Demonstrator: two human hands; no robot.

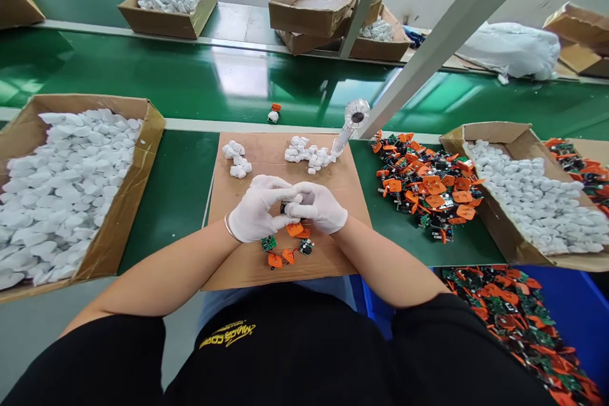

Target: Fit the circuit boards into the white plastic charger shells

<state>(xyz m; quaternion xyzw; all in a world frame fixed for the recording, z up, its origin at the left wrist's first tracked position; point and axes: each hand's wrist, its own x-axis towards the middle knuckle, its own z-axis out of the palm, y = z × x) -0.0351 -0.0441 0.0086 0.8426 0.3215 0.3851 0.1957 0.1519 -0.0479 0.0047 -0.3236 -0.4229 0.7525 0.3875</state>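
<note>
In white gloves, my left hand (261,208) and my right hand (322,206) meet over a cardboard sheet (238,273). Both are closed around a small electronic part (284,208), of which only a dark bit shows; the fingers hide the rest. Just below them are orange pieces (295,229), and I cannot tell whether these join the held part. Nearer my body lie a green circuit board (269,243), another small board (307,247) and orange tabs (275,259). Beyond the hands sit white casings in a left cluster (240,167) and a right cluster (304,151).
Boxes of white casings stand at left (143,158) and right (495,216). A heap of orange-tabbed circuit boards (428,177) lies right of the sheet, with more in a blue bin (585,317). A clear handheld fan (356,115) and a slanting metal post (428,70) rise behind.
</note>
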